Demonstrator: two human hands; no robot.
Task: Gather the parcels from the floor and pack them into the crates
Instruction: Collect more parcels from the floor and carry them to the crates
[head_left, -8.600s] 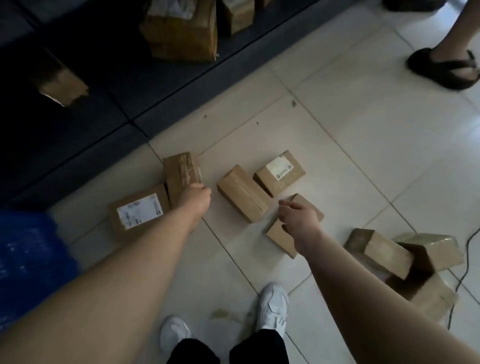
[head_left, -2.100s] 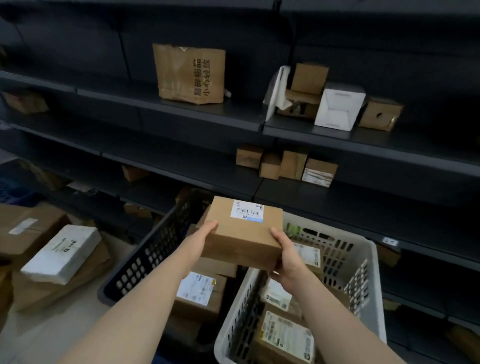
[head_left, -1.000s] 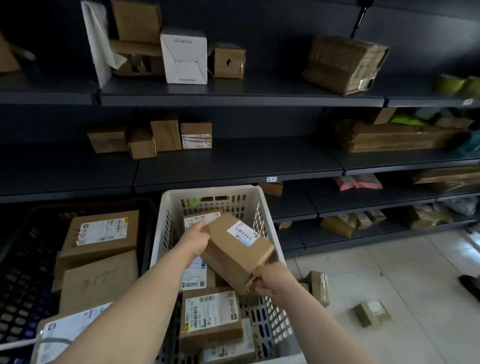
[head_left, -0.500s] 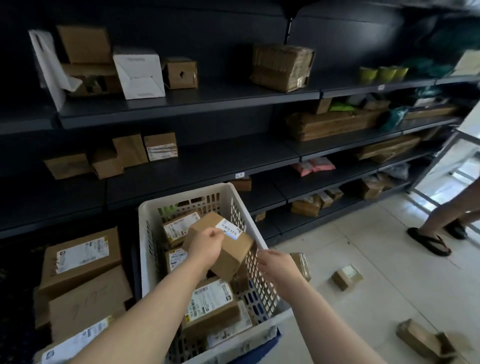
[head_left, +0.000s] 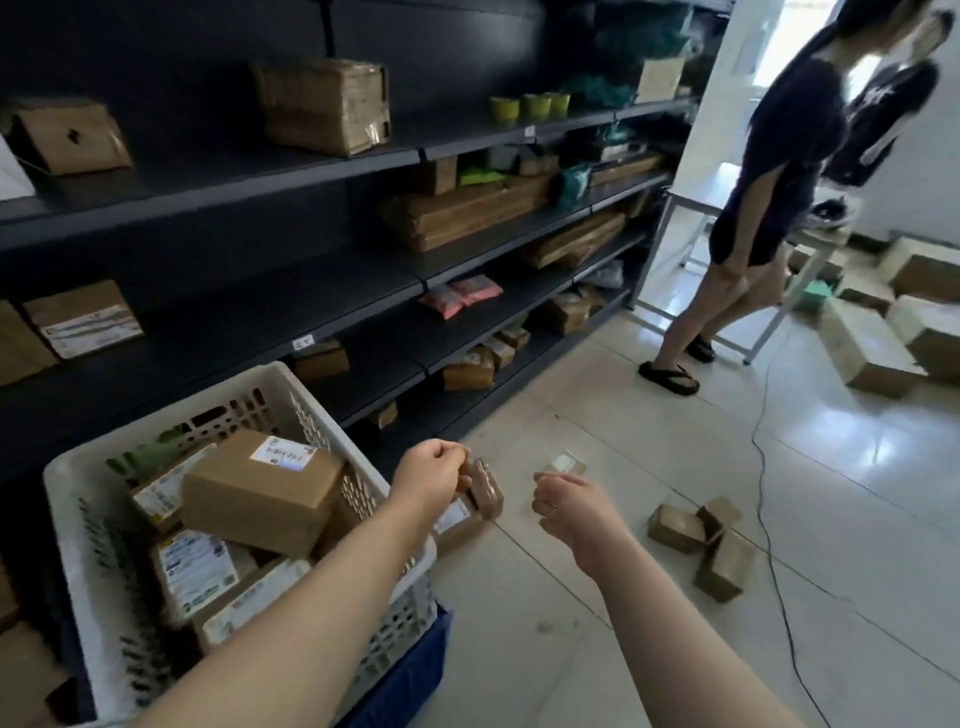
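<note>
Cardboard parcels (head_left: 675, 527) are scattered on the floor (head_left: 571, 649) right of the white crate (head_left: 408, 613). Left hand (head_left: 431, 473) and right hand (head_left: 563, 501) are loosely curled — nothing held. Nearest parcel (head_left: 488, 491) is best gripped across its narrow sides, then laid flat.

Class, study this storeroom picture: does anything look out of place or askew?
Yes. Loose parcels lie jumbled on the floor, outside the white crate. The top parcel in that crate sits tilted across the others. A cable trails over the floor.
</note>
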